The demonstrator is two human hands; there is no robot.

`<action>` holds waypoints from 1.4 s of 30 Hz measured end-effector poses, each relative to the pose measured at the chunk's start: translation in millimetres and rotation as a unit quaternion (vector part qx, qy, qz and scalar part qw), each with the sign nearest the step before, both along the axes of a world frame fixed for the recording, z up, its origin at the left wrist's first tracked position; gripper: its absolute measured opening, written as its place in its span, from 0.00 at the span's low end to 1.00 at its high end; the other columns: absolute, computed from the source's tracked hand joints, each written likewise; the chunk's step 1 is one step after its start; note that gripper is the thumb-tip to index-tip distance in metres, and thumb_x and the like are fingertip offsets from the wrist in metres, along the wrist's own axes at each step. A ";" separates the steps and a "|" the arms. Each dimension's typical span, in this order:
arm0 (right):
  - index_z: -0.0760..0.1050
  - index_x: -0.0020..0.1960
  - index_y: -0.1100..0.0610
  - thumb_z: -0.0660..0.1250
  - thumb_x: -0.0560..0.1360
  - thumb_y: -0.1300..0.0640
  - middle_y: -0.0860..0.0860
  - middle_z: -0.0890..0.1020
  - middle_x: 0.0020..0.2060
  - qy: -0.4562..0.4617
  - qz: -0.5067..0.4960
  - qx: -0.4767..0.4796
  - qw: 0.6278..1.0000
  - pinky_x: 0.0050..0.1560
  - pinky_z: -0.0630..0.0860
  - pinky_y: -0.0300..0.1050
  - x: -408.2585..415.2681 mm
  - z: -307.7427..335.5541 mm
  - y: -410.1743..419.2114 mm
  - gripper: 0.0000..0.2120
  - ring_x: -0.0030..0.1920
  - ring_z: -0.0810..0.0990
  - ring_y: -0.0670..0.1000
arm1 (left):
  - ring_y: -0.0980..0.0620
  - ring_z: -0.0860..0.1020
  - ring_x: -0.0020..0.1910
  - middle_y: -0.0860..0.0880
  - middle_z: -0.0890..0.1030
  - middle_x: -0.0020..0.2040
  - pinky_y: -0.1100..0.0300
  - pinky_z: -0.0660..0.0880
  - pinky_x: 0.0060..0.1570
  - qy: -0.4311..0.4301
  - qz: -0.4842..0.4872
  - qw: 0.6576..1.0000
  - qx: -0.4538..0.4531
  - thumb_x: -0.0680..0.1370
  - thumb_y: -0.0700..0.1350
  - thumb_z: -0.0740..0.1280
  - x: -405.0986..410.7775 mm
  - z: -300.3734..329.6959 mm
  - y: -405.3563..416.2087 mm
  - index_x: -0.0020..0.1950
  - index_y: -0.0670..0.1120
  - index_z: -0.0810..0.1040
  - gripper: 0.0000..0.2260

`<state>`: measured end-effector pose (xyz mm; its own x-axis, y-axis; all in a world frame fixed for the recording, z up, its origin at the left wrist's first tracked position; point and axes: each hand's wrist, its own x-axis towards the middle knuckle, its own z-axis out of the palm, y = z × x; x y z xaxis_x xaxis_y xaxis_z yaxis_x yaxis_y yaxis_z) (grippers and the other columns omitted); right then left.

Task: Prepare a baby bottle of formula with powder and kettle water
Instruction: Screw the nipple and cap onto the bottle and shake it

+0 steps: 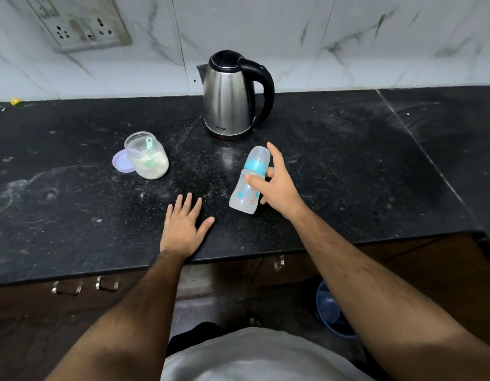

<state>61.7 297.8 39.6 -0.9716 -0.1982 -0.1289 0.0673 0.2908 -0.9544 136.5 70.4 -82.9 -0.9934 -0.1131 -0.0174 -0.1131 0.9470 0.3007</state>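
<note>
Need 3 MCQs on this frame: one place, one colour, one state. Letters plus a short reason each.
1. Where is the powder jar relative to the kettle?
A. Left of it and nearer the person
B. Behind it at the wall
C. Right of it

2. What colour is the collar on the baby bottle?
A. Red
B. Light blue
C. Black

3. What is the state of the powder jar?
A. Lid screwed on
B. Tipped over
C. Open, lid beside it

Answers: 1 A, it stands left of and in front of the kettle. 2 B, a light blue ring sits below the cap. 3 C, the purple lid lies on the counter against the jar, a scoop inside.
</note>
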 end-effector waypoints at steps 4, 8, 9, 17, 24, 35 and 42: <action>0.49 0.79 0.39 0.70 0.76 0.58 0.53 0.82 0.55 -0.008 -0.023 -0.083 0.996 0.39 0.84 0.50 2.7 14.4 2.2 0.42 0.52 0.84 0.51 | 0.49 0.47 0.80 0.48 0.55 0.81 0.49 0.43 0.78 0.005 0.008 1.000 -0.001 0.80 0.65 0.52 -2.1 -0.7 1.1 0.79 0.50 0.60 0.31; 0.48 0.80 0.42 0.69 0.78 0.61 0.51 0.81 0.55 0.007 -0.070 -0.135 0.988 0.41 0.84 0.53 4.7 24.9 2.5 0.41 0.54 0.84 0.52 | 0.49 0.47 0.80 0.49 0.54 0.81 0.49 0.43 0.78 0.001 0.011 1.000 -0.008 0.80 0.65 0.52 -2.2 -1.6 0.5 0.79 0.51 0.60 0.31; 0.47 0.80 0.43 0.68 0.78 0.62 0.51 0.81 0.54 0.008 -0.080 -0.143 0.986 0.40 0.84 0.52 7.1 25.3 1.9 0.41 0.54 0.84 0.52 | 0.50 0.47 0.80 0.49 0.54 0.81 0.50 0.43 0.78 0.001 0.013 1.000 -0.009 0.80 0.65 0.52 -2.1 -1.7 0.2 0.79 0.51 0.60 0.30; 0.53 0.78 0.44 0.69 0.76 0.66 0.55 0.82 0.54 -0.019 0.032 -0.115 0.993 0.39 0.83 0.46 25.6 18.6 0.3 0.39 0.50 0.85 0.53 | 0.49 0.48 0.80 0.49 0.56 0.80 0.50 0.45 0.78 0.010 0.018 1.000 -0.015 0.80 0.64 0.54 -2.2 -2.3 0.8 0.78 0.51 0.61 0.30; 0.54 0.78 0.47 0.66 0.78 0.68 0.55 0.82 0.52 -0.003 -0.016 -0.186 0.982 0.39 0.80 0.42 19.1 31.2 3.7 0.36 0.47 0.84 0.48 | 0.49 0.49 0.80 0.49 0.57 0.80 0.49 0.45 0.78 0.010 0.021 1.000 -0.012 0.80 0.64 0.55 -1.8 -1.4 2.1 0.78 0.51 0.62 0.30; 0.56 0.78 0.49 0.67 0.77 0.66 0.54 0.81 0.53 -0.009 -0.048 -0.211 0.976 0.39 0.80 0.42 27.4 33.8 11.8 0.35 0.46 0.83 0.47 | 0.49 0.50 0.80 0.48 0.57 0.80 0.49 0.46 0.78 0.011 0.024 1.000 -0.010 0.80 0.63 0.55 -2.4 -2.4 2.3 0.78 0.51 0.63 0.29; 0.56 0.77 0.52 0.68 0.76 0.63 0.49 0.82 0.49 0.013 -0.104 -0.246 0.964 0.38 0.82 0.45 24.6 37.4 8.0 0.34 0.45 0.83 0.47 | 0.50 0.49 0.80 0.49 0.57 0.80 0.49 0.46 0.78 0.013 0.026 1.000 -0.012 0.80 0.63 0.55 -2.1 -2.5 2.8 0.78 0.51 0.63 0.30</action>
<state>86.3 305.8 77.0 -0.9986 -0.0304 -0.0440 0.0495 -0.2138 -0.9756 134.4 73.2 -85.4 -0.9864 -0.1641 0.0122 -0.1541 0.9469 0.2821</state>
